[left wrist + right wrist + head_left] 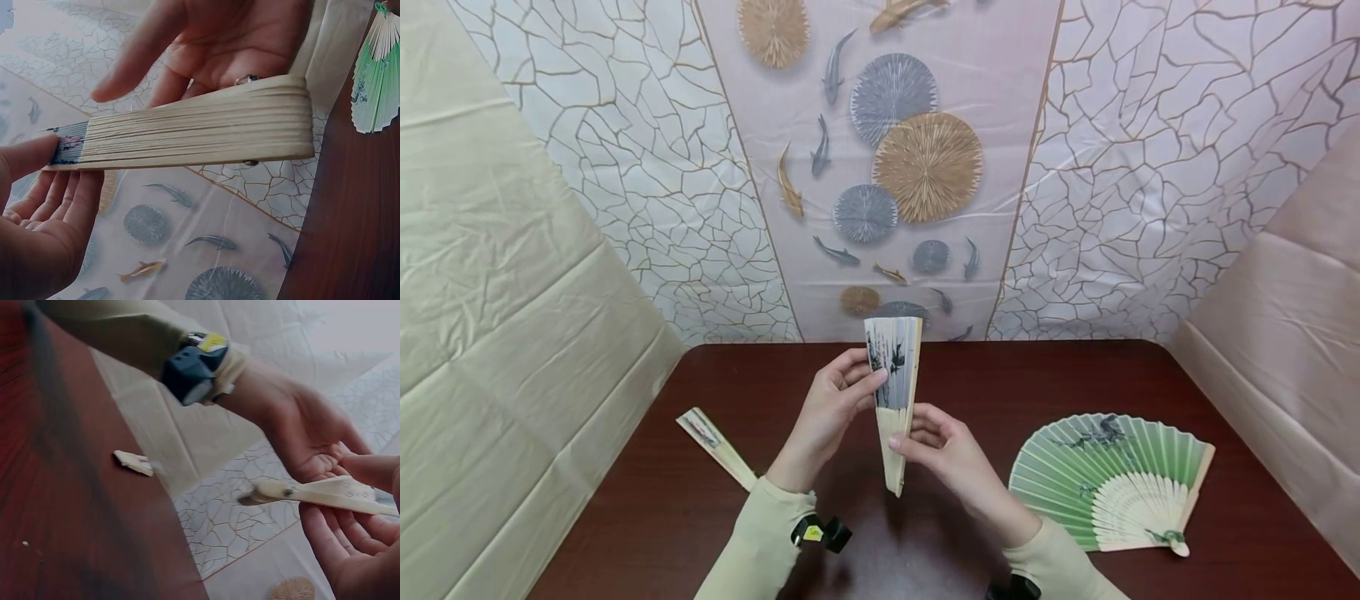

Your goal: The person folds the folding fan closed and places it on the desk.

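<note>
Above the middle of the bench (1075, 375), both hands grasp a folded fan (897, 404), wide end up: the left hand (831, 404) pinches the printed upper part, the right hand (951, 454) curls round the pale ribs lower down. A second folded fan (715, 446) lies near the left edge; a green fan (1112, 475), spread open, lies toward the right edge. Fish-patterned fabric (1000, 108) hangs behind the far edge.

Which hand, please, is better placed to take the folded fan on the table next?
Probably the left hand: the folded fan lies by its forearm; the right hand is farther away.
</note>
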The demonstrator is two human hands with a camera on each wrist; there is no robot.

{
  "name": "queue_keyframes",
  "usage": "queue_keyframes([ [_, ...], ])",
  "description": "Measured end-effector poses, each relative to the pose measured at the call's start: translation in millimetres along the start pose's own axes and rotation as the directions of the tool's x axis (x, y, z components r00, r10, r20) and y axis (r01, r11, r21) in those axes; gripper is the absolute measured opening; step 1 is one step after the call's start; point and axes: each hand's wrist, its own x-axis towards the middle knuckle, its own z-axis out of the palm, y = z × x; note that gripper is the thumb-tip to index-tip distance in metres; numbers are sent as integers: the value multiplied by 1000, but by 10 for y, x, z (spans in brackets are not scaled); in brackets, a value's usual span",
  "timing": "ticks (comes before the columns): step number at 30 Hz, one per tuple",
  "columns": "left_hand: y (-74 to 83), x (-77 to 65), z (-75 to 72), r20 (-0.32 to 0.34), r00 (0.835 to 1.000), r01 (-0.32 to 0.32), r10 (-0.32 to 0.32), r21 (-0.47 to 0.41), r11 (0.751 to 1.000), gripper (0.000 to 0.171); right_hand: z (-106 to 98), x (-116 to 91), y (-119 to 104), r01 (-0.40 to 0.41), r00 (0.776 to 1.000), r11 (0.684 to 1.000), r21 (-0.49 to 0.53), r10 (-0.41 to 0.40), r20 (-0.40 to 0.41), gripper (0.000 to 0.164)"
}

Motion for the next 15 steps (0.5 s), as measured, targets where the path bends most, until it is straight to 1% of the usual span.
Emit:
queue_keyframes([
  [3,-7,9,4,-38,999,-10,9,-16,1000,30,42,-22,48,13,1000,997,-81,-13,-4,41],
  [6,-14,13,4,-69,998,-15,13,-28,999,31,86,-48,82,32,999,993,-113,-30,16,42],
  [10,-23,14,-3,-92,996,-10,7,-32,999,32,131,-71,117,40,999,992,-123,-35,38,43],
  [15,-39,12,-28,-94,996,1,-2,-8,1000,34,159,-84,140,25,999,992,-121,-20,45,43],
])
